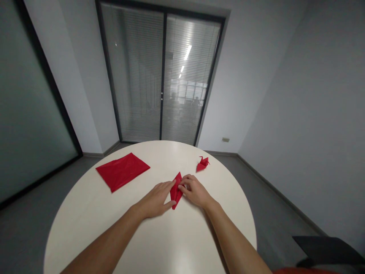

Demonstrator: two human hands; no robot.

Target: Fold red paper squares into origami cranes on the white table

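A folded piece of red origami paper (176, 193), long and pointed at both ends, lies on the white table between my hands. My left hand (155, 199) rests flat at its left side, fingers stretched out and thumb spread, with the fingertips and thumb touching the paper's edge. On the other side my right hand (194, 189) is closed, thumb and fingers pinching the paper's right part; the exact fold under those fingers is hidden. Beyond my right hand stands a finished-looking red paper crane (202, 164), apart from both hands.
A flat red packet or stack of red paper (122, 171) lies at the left of the round white table (171, 243). At the lower right is a dark chair part (327, 249). Glass doors with blinds (162, 76) and grey walls stand behind the table.
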